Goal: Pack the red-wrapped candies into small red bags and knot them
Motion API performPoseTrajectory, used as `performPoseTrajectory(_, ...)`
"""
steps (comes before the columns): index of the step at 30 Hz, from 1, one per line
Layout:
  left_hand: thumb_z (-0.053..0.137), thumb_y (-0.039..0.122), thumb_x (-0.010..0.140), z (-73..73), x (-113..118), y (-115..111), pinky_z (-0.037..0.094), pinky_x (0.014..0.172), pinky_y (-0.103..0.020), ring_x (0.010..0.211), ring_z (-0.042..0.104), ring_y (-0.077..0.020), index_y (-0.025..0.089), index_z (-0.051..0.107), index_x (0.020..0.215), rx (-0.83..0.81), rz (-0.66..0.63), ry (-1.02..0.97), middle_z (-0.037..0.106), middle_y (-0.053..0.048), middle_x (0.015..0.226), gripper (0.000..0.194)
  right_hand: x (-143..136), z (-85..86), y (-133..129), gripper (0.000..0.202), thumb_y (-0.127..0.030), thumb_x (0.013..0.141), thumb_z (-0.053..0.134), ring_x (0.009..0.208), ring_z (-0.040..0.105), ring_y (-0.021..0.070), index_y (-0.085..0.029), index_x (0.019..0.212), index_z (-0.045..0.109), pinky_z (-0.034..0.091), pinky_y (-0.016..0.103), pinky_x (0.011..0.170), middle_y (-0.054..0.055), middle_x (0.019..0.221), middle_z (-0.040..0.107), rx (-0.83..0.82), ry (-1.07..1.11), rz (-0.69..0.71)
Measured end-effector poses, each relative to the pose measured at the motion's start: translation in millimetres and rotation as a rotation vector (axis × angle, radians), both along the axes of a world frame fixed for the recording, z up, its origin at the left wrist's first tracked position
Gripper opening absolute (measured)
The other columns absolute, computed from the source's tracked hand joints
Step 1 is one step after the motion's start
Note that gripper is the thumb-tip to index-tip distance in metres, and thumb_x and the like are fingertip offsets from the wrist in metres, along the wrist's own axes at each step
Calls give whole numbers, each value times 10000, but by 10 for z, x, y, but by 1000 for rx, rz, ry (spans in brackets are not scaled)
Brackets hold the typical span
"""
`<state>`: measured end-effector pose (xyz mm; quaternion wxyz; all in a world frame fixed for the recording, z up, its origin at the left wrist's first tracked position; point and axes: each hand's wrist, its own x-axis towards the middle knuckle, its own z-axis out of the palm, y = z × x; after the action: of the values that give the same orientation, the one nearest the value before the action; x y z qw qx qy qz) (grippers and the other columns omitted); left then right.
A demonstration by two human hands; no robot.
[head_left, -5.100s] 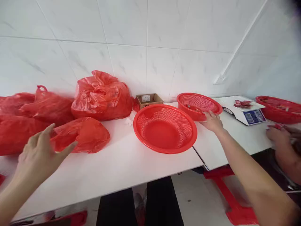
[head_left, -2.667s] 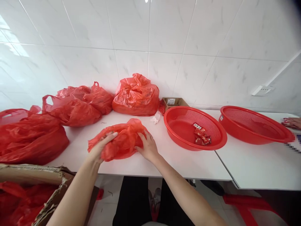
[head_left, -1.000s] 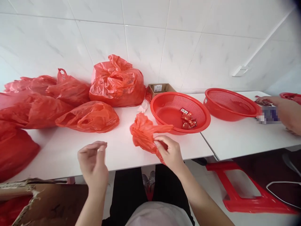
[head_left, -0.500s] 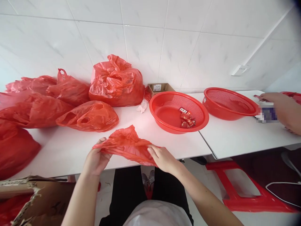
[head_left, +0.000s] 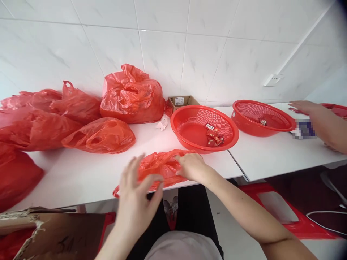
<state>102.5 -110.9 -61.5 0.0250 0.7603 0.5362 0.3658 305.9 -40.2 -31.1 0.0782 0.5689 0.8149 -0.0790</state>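
A thin red plastic bag point(head_left: 165, 167) lies crumpled at the front edge of the white table, partly over the edge. My right hand point(head_left: 191, 167) grips the bag's right side, fingers curled into the film. In front of its left part is my left hand point(head_left: 141, 191), fingers apart and slightly blurred, holding nothing. Just behind the bag stands a red perforated basket point(head_left: 189, 133), with several small red packets point(head_left: 214, 136) in its right half. A fuller, knotted-looking red bag point(head_left: 101, 135) rests to the left.
More filled red bags point(head_left: 132, 94) line the wall. A small cardboard box point(head_left: 187, 101) sits behind the basket. On the right are a second red basket point(head_left: 257, 126) and another person's hands point(head_left: 311, 108). Below are an open carton point(head_left: 67, 231) and a red stool point(head_left: 295, 229).
My left hand has let go of the bag and moved right and nearer, its fingers spread. The bag has shifted right and lies lower on the table. A small item now shows in the second basket.
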Motion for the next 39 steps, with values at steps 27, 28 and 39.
performPoseTrajectory(27,491,174,793,-227,-610,657,465,989,-360,1190,601,-269,421,423,1449,-695,-267,205,489,-14,1446,705,365,-506,132,1076,-194,667,783,1469,166,414,-373,1549,192,244,600,1130,117,1641,83,-132,221,123)
performPoseTrajectory(28,512,199,799,-245,-635,652,459,1000,-364,1201,594,-275,413,407,1461,-689,-252,194,451,-17,1481,704,386,-491,108,1070,-252,670,794,1469,170,414,-367,1549,195,249,592,1132,119,1642,82,-194,228,102)
performPoseTrajectory(39,515,438,908,-306,-289,580,334,1141,-404,1345,465,-249,338,535,1376,-568,-229,-217,499,-23,1457,478,1079,405,611,401,-350,921,558,1022,660,183,-269,1314,569,503,310,859,70,1252,656,120,521,-129)
